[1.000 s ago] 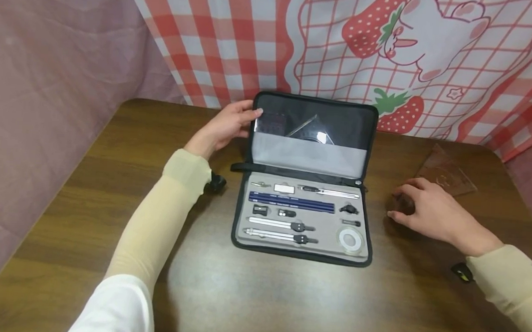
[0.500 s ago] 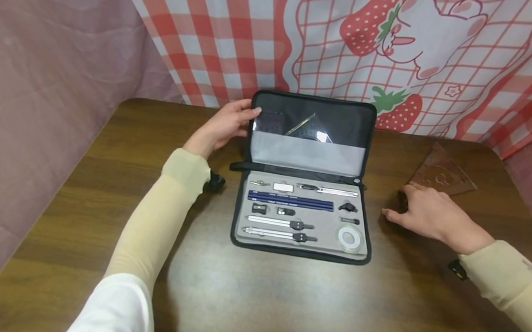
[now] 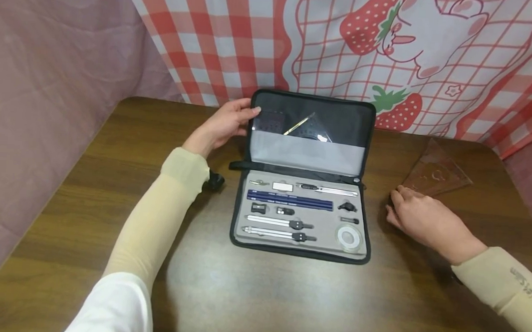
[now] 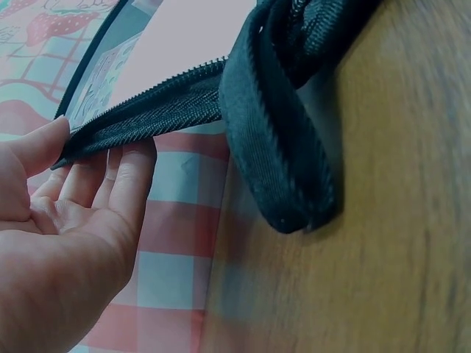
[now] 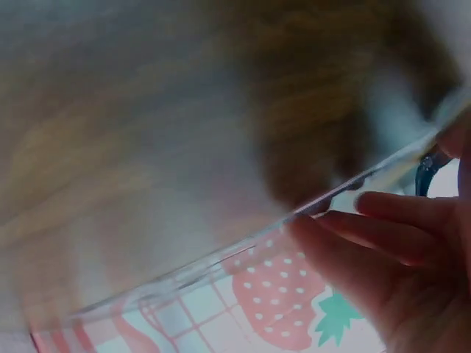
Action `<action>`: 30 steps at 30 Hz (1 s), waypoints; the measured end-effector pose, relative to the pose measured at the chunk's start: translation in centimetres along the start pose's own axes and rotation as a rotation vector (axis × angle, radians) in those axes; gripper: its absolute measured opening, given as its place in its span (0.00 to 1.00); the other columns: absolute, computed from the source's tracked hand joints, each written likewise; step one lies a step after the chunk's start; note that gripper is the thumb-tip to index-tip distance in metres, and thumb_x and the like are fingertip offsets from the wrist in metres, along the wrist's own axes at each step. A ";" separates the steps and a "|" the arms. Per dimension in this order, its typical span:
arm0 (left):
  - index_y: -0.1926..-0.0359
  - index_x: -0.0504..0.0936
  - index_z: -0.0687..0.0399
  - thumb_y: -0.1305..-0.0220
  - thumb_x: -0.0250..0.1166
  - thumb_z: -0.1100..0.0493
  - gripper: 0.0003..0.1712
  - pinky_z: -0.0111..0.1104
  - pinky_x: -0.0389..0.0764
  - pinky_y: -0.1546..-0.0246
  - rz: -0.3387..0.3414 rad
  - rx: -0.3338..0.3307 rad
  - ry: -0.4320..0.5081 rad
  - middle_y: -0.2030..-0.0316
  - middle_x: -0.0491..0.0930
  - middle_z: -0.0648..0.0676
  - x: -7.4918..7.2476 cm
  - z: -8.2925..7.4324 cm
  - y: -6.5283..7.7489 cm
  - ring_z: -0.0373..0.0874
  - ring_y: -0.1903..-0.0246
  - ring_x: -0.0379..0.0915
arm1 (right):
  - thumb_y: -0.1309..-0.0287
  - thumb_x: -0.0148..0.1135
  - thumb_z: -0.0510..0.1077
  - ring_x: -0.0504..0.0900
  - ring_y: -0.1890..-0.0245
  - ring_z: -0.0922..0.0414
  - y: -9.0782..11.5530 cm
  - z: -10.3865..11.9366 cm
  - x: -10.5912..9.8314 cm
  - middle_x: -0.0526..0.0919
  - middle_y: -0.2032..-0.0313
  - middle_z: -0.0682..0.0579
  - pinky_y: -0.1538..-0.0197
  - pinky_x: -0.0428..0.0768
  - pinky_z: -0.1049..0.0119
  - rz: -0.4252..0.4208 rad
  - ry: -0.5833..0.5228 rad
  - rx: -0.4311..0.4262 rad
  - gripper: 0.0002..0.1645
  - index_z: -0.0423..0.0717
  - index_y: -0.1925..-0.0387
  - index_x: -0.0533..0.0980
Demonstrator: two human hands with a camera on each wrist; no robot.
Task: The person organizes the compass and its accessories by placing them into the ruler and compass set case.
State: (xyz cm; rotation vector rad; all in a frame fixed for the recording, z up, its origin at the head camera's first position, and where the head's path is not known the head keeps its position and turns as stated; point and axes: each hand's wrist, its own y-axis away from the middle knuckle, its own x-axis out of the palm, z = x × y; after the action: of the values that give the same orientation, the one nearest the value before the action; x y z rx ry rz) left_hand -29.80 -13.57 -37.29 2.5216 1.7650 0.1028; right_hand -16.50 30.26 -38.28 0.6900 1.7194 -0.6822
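A black zip case [image 3: 299,257] lies open on the table, its lid raised at the back. My left hand [image 3: 225,124] grips the lid's upper left edge, thumb in front and fingers behind; the left wrist view shows this hand [image 4: 81,198] on the zipped edge [image 4: 169,103]. To the right, my right hand [image 3: 430,219] pinches the near left corner of a clear set square [image 3: 443,173]; the fingertips are partly hidden from above. In the right wrist view, the fingers [image 5: 346,250] meet a shiny edge, but blur hides the exact grip.
Inside the case sit blue pencils [image 3: 290,200], a white eraser [image 3: 282,187], a utility knife [image 3: 328,190], two compasses [image 3: 271,234], a sharpener [image 3: 258,208] and a tape roll [image 3: 349,238]. Another clear drawing piece [image 3: 310,128] shows in the lid pocket. A checked cloth [image 3: 227,43] hangs behind the table.
My right hand's fingers have closed in at the set square's corner, and the set square has shifted slightly left and away. My left hand stays on the lid.
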 end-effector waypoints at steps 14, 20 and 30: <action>0.40 0.68 0.49 0.40 0.58 0.45 0.29 0.41 0.72 0.53 -0.001 -0.011 -0.028 0.50 0.77 0.53 0.1 -0.2 -0.1 0.46 0.52 0.73 | 0.66 0.74 0.54 0.73 0.59 0.46 0.6 -7.9 -0.6 0.74 0.58 0.40 0.59 0.71 0.47 0.180 -0.338 0.262 0.36 0.38 0.55 0.75; 0.40 0.68 0.50 0.39 0.58 0.46 0.29 0.41 0.73 0.53 -0.003 -0.018 -0.016 0.49 0.76 0.53 -0.1 0.1 -0.2 0.45 0.51 0.72 | 0.78 0.77 0.59 0.69 0.61 0.49 0.1 -12.9 1.6 0.70 0.59 0.40 0.60 0.69 0.52 0.295 -0.427 0.262 0.50 0.35 0.52 0.70; 0.40 0.69 0.49 0.39 0.59 0.46 0.28 0.41 0.72 0.53 -0.006 -0.021 -0.003 0.49 0.76 0.53 -0.2 0.1 -0.1 0.46 0.52 0.73 | 0.76 0.78 0.56 0.72 0.66 0.53 -1.4 -14.5 2.0 0.73 0.66 0.46 0.61 0.70 0.58 0.425 -0.487 0.355 0.46 0.33 0.57 0.67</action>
State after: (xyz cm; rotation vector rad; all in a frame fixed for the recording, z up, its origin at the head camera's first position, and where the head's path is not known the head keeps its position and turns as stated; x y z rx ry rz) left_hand -29.94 -13.72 -37.41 2.5001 1.7612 0.1160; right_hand -27.20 40.28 -36.82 1.0037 0.9727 -0.7804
